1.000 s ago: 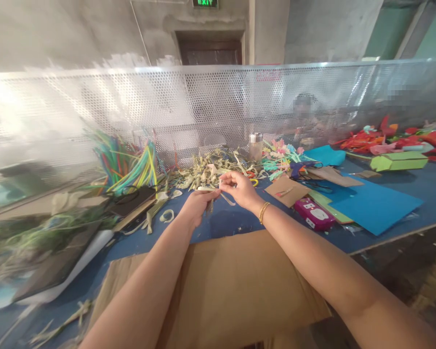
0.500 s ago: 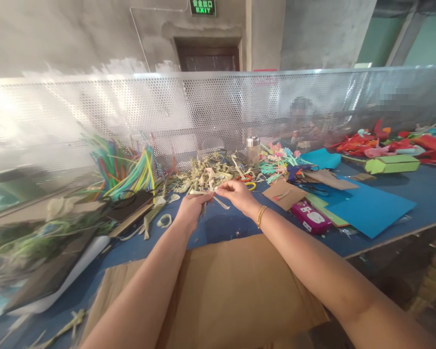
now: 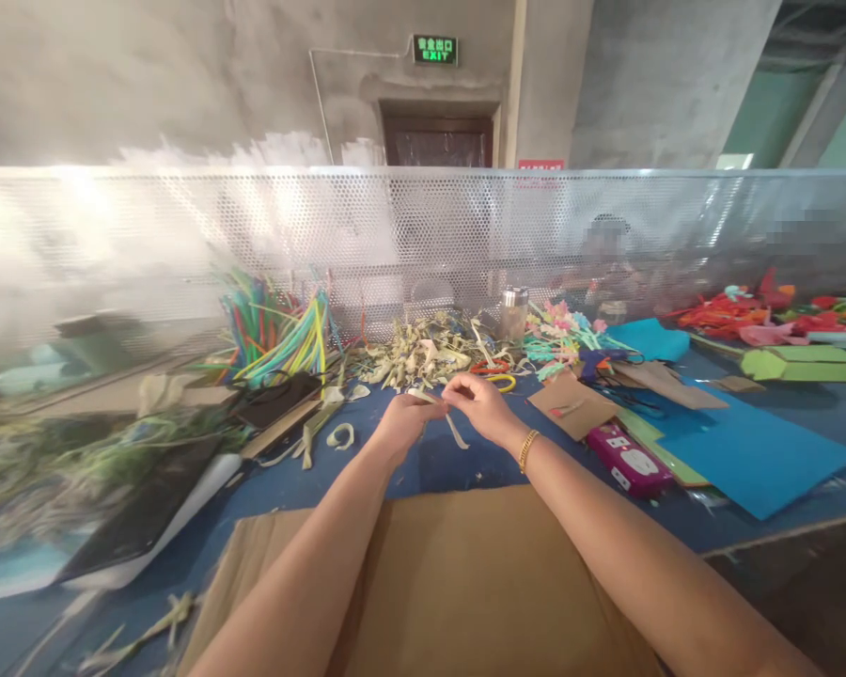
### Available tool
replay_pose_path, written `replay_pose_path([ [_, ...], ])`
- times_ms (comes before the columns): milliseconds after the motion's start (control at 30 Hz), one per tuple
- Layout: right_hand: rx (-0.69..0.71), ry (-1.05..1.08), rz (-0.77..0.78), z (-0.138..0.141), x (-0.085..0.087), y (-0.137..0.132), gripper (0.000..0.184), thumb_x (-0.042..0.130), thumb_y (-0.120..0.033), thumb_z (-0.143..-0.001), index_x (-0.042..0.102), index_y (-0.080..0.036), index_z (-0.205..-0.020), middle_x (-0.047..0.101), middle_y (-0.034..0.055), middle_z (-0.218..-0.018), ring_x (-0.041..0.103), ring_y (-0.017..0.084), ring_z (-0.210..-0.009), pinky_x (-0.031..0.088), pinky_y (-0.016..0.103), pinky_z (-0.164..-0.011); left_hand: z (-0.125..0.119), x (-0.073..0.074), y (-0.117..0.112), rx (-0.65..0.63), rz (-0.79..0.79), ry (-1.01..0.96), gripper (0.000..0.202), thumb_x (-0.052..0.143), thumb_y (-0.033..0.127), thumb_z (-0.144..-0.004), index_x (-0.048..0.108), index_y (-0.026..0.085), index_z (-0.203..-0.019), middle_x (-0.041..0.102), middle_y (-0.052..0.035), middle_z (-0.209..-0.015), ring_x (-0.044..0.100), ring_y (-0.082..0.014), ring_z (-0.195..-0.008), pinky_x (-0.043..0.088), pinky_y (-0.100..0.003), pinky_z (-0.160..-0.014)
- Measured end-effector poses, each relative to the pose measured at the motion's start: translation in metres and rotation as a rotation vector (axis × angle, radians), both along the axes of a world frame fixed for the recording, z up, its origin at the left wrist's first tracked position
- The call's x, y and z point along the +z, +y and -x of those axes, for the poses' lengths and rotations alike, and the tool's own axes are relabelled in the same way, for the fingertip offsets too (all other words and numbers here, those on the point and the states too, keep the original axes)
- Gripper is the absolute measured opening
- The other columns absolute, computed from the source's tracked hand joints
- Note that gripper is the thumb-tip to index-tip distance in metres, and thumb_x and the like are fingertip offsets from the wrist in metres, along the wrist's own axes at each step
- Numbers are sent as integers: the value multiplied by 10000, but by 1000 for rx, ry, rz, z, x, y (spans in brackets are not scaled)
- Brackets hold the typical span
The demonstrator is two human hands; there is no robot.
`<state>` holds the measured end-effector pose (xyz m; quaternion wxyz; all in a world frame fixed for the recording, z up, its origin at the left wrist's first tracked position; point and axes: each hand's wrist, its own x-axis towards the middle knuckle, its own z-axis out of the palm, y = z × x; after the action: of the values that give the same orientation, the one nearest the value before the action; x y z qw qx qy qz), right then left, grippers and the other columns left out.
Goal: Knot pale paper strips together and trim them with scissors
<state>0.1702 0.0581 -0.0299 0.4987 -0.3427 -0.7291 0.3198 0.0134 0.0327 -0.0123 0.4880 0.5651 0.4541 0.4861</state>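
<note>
Between my hands, above the blue tabletop, is a pale strip of dried husk [image 3: 458,432], its loose end hanging down. My left hand [image 3: 403,425] is closed, pinching the strip between thumb and finger. Close against it, my right hand [image 3: 490,408] is also closed, fingertips pressed together on the same strip; a gold bracelet [image 3: 527,451] circles that wrist. Just beyond them lies a heap of dried, knotted husk pieces [image 3: 423,353]. A curled husk ring [image 3: 340,435] rests left of my left hand.
A cardboard sheet [image 3: 493,583] lies beneath my forearms. Coloured pipe-like stems [image 3: 274,329] stand at the back left. To the right are a purple power strip [image 3: 629,459], blue sheets [image 3: 754,451] and a green box [image 3: 800,364]. A perforated metal screen [image 3: 289,216] borders the table's back.
The view has tilted up and turned left, so everything sits lower and farther right. Both hands still pinch the strip; their fingers have shifted only slightly.
</note>
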Motion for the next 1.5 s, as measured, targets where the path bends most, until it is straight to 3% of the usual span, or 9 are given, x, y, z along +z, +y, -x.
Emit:
replay_pose_path([
  [267,-147,120,84,1,-8,5,222,670,-401,-718,616,-192,-769,610,4,-707,539,151,-658,440,286,-659,-4,-10,6,79,-13,-55,186,755,320,-561,715,146,-613,651,-27,-595,501,-130,-543,355,-268,-581],
  [433,-213,399,227,15,-8,-2,254,700,-410,-659,599,-183,-713,596,-3,-678,522,137,-627,439,288,-661,-11,-10,7,193,-93,-119,160,716,315,-597,696,156,-606,587,5,-542,449,-116,-518,328,-257,-548],
  [600,-234,484,280,18,-9,-5,279,716,-424,-633,593,-185,-710,577,-12,-652,499,132,-606,426,285,-639,-13,-11,8,144,-66,-117,157,708,319,-599,668,168,-584,549,16,-510,445,-120,-505,319,-258,-528],
  [767,-150,291,263,9,-10,-1,252,698,-388,-661,600,-184,-773,575,-15,-670,518,134,-637,426,272,-638,-4,-19,15,192,-52,-30,144,708,294,-585,668,155,-589,604,-5,-566,492,-138,-557,349,-268,-571],
  [867,-227,214,318,3,-5,1,309,678,-340,-684,598,-173,-932,603,1,-749,566,145,-706,447,277,-678,-1,-23,19,206,-19,14,163,684,316,-620,677,153,-617,615,-16,-584,512,-149,-578,357,-270,-582],
  [1033,-206,-202,203,-9,28,11,230,615,-257,-774,624,-163,-984,660,56,-945,609,154,-877,462,279,-801,2,-25,18,110,-19,286,194,659,360,-672,716,185,-735,618,-10,-587,521,-155,-555,338,-263,-544],
  [1200,-340,-761,19,-1,58,59,287,474,-222,-875,645,-228,-1106,686,67,-1090,625,208,-975,454,316,-837,4,-24,13,108,-53,675,190,616,381,-733,735,238,-769,640,-19,-609,568,-178,-600,320,-262,-536],
  [1333,-436,-1100,-68,27,54,108,512,451,-161,-857,512,-330,-1337,641,69,-1226,598,249,-1096,435,340,-882,4,-24,12,149,-44,715,183,628,370,-734,710,234,-823,706,-32,-759,616,-182,-677,346,-249,-553],
  [1500,-449,-1163,-48,57,44,146,470,519,-157,-804,621,-316,-1234,666,99,-1182,597,269,-1094,411,362,-913,3,-20,11,148,-60,809,200,607,407,-750,687,223,-749,713,-48,-753,625,-196,-673,336,-261,-553],
])
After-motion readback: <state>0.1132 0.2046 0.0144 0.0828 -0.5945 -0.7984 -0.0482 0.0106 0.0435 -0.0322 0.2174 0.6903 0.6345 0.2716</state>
